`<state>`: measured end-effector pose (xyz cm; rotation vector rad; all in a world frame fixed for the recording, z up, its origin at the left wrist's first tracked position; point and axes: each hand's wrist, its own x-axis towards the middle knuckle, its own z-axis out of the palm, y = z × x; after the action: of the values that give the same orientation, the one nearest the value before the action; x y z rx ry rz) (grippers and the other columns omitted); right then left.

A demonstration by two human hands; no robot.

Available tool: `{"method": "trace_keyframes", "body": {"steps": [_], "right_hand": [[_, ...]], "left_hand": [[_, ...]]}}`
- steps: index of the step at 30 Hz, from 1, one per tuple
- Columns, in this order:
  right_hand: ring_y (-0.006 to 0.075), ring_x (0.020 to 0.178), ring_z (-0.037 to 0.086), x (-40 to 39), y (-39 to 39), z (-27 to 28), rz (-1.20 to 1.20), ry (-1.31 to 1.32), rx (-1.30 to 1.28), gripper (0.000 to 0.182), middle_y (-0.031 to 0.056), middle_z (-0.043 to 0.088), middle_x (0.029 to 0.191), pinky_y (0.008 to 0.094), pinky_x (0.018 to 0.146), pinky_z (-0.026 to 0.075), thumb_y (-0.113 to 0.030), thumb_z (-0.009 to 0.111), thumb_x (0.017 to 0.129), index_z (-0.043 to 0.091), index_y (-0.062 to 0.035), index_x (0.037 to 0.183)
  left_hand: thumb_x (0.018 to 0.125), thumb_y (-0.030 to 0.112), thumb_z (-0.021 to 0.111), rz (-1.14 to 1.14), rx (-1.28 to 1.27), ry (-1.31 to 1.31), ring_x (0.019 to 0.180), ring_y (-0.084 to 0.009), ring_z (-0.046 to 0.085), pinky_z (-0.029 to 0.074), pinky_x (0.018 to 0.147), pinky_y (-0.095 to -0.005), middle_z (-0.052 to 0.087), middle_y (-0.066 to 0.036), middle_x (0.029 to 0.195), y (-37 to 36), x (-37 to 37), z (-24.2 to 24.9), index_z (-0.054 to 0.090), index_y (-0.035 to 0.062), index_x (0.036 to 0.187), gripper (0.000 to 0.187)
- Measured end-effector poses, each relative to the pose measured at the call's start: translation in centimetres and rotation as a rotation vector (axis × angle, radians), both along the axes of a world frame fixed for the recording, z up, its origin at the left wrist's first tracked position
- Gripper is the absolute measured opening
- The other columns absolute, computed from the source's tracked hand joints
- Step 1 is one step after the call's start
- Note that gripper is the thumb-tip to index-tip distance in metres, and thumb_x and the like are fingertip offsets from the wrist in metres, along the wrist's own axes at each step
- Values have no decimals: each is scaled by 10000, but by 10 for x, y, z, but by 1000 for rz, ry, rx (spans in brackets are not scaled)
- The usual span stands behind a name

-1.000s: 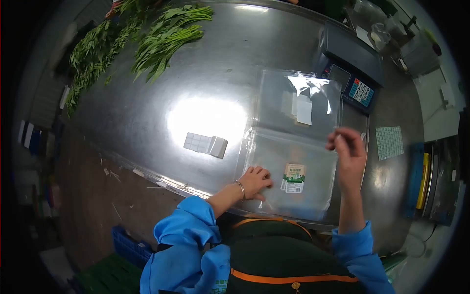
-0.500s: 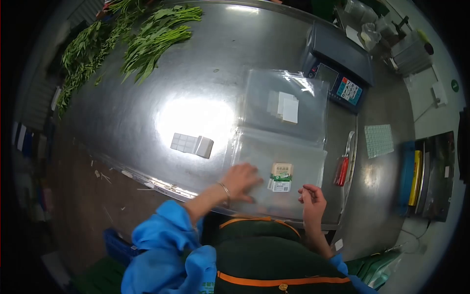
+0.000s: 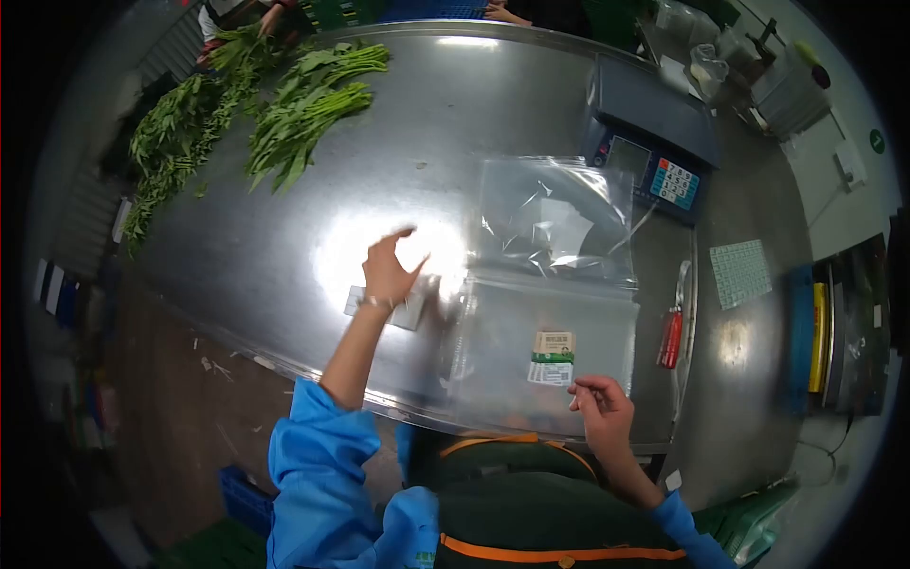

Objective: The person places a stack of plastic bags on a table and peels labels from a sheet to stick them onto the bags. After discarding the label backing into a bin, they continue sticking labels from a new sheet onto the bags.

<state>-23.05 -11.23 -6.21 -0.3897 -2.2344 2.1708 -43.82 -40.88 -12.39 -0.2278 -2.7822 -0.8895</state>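
My left hand [image 3: 389,273] is raised over the metal table with its fingers spread and nothing in them. Under its wrist, partly hidden, lies a grey block-like piece [image 3: 407,311]. Close to the front edge, my right hand [image 3: 607,414] has thumb and fingertips drawn together; anything between them is too small to make out. Just beyond those fingertips, small printed label cards [image 3: 553,357] rest at the clear plastic bags [image 3: 502,332] nearer me. A second set of clear bags [image 3: 507,209], wrinkled and shiny, lies farther back with white cards [image 3: 561,228] showing at it.
Bunches of leafy greens [image 3: 308,119] lie at the far left, where another person's hand [image 3: 272,19] touches them. A digital scale [image 3: 654,133] stands at the back right. A red-handled tool [image 3: 671,339] lies along the right edge, with a pale green grid-patterned sheet [image 3: 741,273] beyond.
My left hand has lifted off the nearer bags and moved left and away from me, over the grey piece. The farther bags look more wrinkled. My right hand stays beside the label cards.
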Motion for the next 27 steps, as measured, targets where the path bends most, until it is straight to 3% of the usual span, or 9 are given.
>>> {"method": "trace_keyframes", "body": {"steps": [3,5,7,9,13,19,23,25,27], "right_hand": [[107,691,556,2,-10,-21,68,-112,-19,126,91,596,832,229,626,471,2,501,844,541,21,962],[100,679,557,-4,-23,-12,166,-59,0,138,81,606,825,223,633,467,-10,521,834,553,8,968],[110,734,565,-9,-30,1,315,-81,-22,197,78,612,876,231,676,460,-30,556,812,558,-15,1008],[157,887,554,-28,-35,20,416,19,53,318,96,579,1010,268,766,441,-61,602,775,531,-29,1083],[237,1081,473,-75,-59,61,424,459,335,534,125,484,1176,322,905,374,-123,676,702,464,-35,1185],[195,998,509,-92,-49,62,591,109,-100,430,110,543,1066,317,889,398,-81,641,735,492,1,1130],[138,813,554,-80,-50,69,310,-103,-398,278,71,594,916,293,768,453,-33,609,766,542,10,1032],[164,724,567,-82,-48,69,282,-11,-209,244,72,603,851,307,694,456,-46,615,762,574,-9,1000],[203,699,567,-85,-39,86,709,355,285,210,79,594,785,313,667,439,-50,623,738,612,-42,947]], "left_hand": [[672,466,666,-24,-445,-444,1175,-291,325,199,977,-483,407,-128,1217,-18,77,-48,415,151,1252,706],[747,360,649,-78,-437,-317,1095,-254,439,338,905,-429,492,-129,1154,-37,84,-42,474,107,1202,550],[807,241,610,188,730,-642,945,-218,558,466,779,-364,570,-131,1055,-36,91,-1,508,27,1140,409],[827,188,585,74,1221,-652,804,-204,612,523,685,-321,598,-133,991,-17,101,61,480,-39,1131,394],[816,147,586,-112,1522,-875,869,-227,606,518,741,-346,585,-149,1008,10,122,114,454,-54,1152,413],[815,165,608,-236,1332,-994,1057,-177,487,423,865,-283,512,-108,1146,32,131,125,396,2,1263,521],[828,204,588,-142,1003,-583,1105,-226,461,362,928,-340,457,-115,1226,42,129,136,403,24,1265,508],[822,238,585,-133,-35,242,1129,-301,437,260,986,-401,409,-129,1272,47,132,160,392,53,1277,528],[806,260,593,-298,-9,234,1110,-315,451,174,1010,-427,467,-123,1208,53,132,169,397,65,1271,540]]}}
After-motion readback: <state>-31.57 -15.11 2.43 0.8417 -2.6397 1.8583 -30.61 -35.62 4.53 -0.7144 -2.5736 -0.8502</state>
